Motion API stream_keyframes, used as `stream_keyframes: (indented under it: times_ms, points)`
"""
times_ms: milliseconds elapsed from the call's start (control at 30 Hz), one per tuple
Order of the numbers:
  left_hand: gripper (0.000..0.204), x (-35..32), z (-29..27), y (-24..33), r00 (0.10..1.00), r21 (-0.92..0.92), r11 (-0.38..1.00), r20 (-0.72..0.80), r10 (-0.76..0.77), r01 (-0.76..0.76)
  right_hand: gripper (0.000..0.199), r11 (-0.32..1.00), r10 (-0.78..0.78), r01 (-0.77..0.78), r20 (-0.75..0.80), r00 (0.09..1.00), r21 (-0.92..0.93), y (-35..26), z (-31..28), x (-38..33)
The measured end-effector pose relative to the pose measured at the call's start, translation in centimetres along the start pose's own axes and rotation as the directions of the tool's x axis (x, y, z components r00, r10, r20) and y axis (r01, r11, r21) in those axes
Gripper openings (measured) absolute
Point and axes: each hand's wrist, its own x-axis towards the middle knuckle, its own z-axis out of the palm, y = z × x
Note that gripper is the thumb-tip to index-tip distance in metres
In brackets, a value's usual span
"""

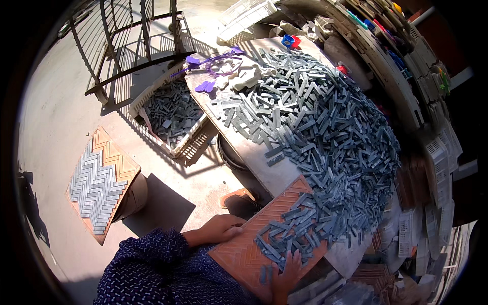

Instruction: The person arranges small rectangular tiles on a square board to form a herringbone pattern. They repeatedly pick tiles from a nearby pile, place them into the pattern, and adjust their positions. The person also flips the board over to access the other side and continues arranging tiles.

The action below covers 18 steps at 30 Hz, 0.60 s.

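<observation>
An orange board (249,252) with moulded herringbone grooves lies in front of me, its far end overlapping the table. Small grey-green stone strips (295,223) lie loose over its far and right part, and a couple sit near its near end. My left hand (221,229) is closed at the board's left edge, its fingertips partly hidden. On the right side, my right hand (287,274) rests with fingers spread over the board's edge, touching the loose strips; no strip is gripped in it.
A big heap of strips (330,122) covers the table (264,165). White cloth gloves (244,76) and a purple headband (221,63) lie at its far left. A crate of strips (178,147) and a partly filled herringbone board (109,157) on a bucket stand left. Stacked crates (437,162) stand right.
</observation>
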Motion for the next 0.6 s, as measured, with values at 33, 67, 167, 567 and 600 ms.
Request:
stream_keyframes:
  times_ms: [33,67,167,567,600]
  points:
    - [0.031,0.3,0.0,0.6,1.000,0.014,1.000,0.004,-0.010,0.010,0.056,1.000,-0.010,0.010,-0.002,1.000,0.005,-0.2,-0.1,0.3]
    - [0.030,0.5,-0.1,0.8,1.000,0.064,0.998,-0.016,0.008,-0.006,0.056,1.000,-0.019,0.019,-0.002,1.000,0.009,-0.3,-0.2,0.5]
    - [0.018,1.7,0.2,0.7,0.960,0.167,0.983,-0.256,0.114,-0.072,0.056,0.999,-0.032,0.032,-0.008,0.999,0.028,-0.2,-0.1,0.5]
    - [0.041,4.2,3.6,4.3,0.880,0.377,0.797,0.155,0.449,-0.473,0.048,0.986,-0.037,0.063,-0.164,0.986,0.151,-1.1,-0.5,0.9]
    - [0.039,3.9,3.9,4.8,0.883,0.423,0.779,0.144,0.447,-0.463,0.047,0.986,-0.036,0.062,-0.173,0.984,0.153,-1.1,-0.4,0.9]
